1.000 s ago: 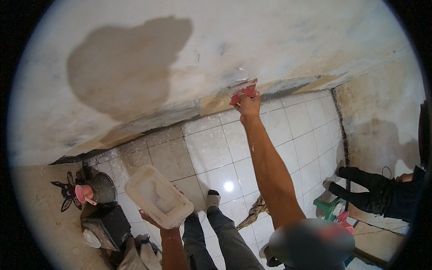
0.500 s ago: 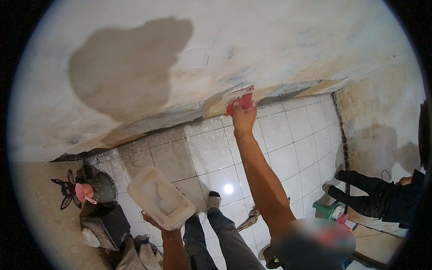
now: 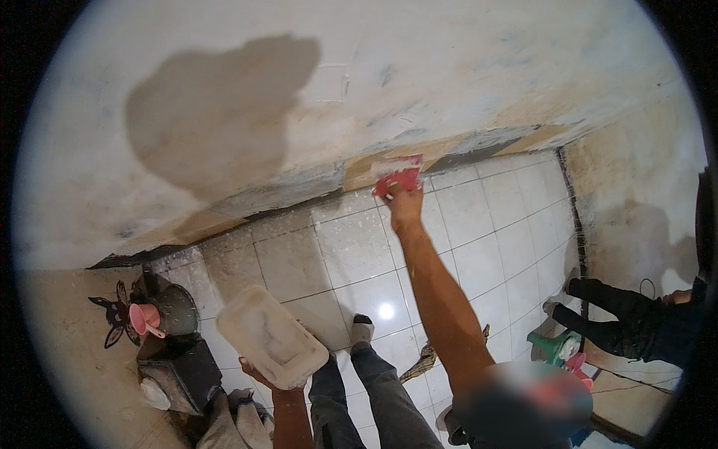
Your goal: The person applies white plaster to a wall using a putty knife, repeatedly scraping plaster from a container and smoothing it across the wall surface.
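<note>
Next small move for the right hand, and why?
I'd probably have the right hand draw the red scraper lightly up the wall: whitish material shows on its blade, which overlaps the beige strip in view. Contact is unclear. The left hand holds the tray apart from the wall.

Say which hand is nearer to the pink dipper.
Left. The left hand, holding the pale tray, is right of the pink dipper and lower in the picture; the right hand, holding the red scraper, is much farther right and higher.
</note>
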Demonstrator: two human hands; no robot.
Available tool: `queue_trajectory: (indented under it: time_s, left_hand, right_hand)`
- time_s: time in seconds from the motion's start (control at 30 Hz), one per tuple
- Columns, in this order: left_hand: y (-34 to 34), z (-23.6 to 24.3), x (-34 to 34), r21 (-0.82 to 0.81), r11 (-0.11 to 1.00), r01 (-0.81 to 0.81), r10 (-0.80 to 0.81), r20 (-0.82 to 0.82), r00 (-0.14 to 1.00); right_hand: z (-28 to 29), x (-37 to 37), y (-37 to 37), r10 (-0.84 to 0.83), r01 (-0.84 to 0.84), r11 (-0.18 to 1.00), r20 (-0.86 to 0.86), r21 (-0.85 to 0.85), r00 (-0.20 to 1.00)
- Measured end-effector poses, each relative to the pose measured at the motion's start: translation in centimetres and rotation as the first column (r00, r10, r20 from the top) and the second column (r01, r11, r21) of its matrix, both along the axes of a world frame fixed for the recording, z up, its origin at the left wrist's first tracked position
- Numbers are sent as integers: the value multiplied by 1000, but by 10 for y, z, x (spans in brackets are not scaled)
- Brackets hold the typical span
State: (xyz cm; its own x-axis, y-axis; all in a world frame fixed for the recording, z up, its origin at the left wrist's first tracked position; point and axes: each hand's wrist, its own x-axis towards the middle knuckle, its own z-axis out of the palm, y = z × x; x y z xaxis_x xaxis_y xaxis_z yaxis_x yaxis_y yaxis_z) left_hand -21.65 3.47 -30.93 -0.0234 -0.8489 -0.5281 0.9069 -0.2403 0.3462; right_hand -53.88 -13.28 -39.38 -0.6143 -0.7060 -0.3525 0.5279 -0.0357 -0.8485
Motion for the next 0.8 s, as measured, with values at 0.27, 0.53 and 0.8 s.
queue_trajectory:
  time_s: [0.27, 0.53, 0.8]
  left_hand:
    - [7, -7, 8, -17, 1000, -23, 25, 86, 996]
    - [-2, 21, 2, -68, 997, -44, 48, 65, 997]
    - [4, 11, 8, -6, 997, -83, 82, -58, 995]
  right_hand:
    - [91, -18, -62, 59, -59, 998, 68, -3, 996]
    - [153, 49, -25, -26, -82, 976, -485, -200, 874]
    - [127, 67, -96, 16, -46, 999, -999, 18, -28]
